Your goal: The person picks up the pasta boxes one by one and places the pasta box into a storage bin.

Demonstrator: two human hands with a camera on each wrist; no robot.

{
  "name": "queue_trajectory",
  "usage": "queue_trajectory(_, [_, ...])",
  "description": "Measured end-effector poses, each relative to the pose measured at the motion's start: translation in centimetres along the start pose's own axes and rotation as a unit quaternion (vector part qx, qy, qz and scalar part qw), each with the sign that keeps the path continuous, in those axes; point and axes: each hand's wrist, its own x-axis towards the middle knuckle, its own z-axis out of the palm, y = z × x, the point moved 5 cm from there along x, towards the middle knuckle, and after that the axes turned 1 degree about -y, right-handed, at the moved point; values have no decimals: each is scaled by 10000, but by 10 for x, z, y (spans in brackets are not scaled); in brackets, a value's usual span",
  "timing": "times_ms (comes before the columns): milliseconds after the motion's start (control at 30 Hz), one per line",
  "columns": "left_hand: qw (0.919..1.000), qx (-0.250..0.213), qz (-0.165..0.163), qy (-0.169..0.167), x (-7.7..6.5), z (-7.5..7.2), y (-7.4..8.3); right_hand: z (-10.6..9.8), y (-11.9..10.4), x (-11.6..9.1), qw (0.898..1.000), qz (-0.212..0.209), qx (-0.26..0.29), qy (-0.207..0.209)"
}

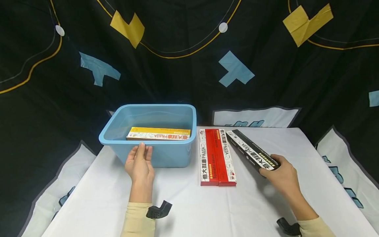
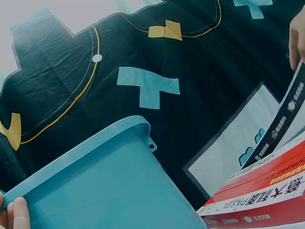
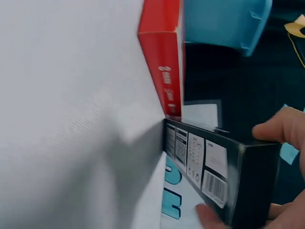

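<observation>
A blue plastic bin (image 1: pixel 148 153) stands at the left of the table. At its near rim, my left hand (image 1: pixel 140 164) grips the edge with thumb and fingers; only fingertips (image 2: pixel 20 213) show in the left wrist view. Inside the bin lies a yellow and white pasta box (image 1: pixel 160 134). My right hand (image 1: pixel 282 172) holds a black and white pasta box (image 1: pixel 251 148) by its near end. That end is raised off the table, as the right wrist view shows, while the far end slopes down beside the red boxes.
Two red and white pasta boxes (image 1: pixel 217 158) lie side by side right of the bin, on a white-covered table (image 1: pixel 189 210). Behind the table hangs a black cloth (image 1: pixel 183 79) with yellow and blue patches.
</observation>
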Motion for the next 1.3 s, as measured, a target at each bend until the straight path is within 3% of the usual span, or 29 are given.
queue_trajectory(167, [10000,-25,-24,17,0,0,0,-14,3,-2,9965,272,606,514])
queue_trajectory(367, [10000,-25,-16,-1,0,-1,0,-27,11,-4,9840,634,1262,1082])
queue_trajectory(600, [10000,-63,4,34,1,-2,-1,-44,19,-7,9741,957,1704,1139])
queue_trajectory(933, [10000,35,-4,13,1,-1,-1,-76,29,-8,9719,1366,1579,1083])
queue_trajectory(1167, [10000,-15,6,43,2,-1,-1,-101,27,-5,9678,880,2076,1122])
queue_trajectory(1300, [10000,-56,24,56,2,-1,-1,-109,18,0,9359,294,3307,1172])
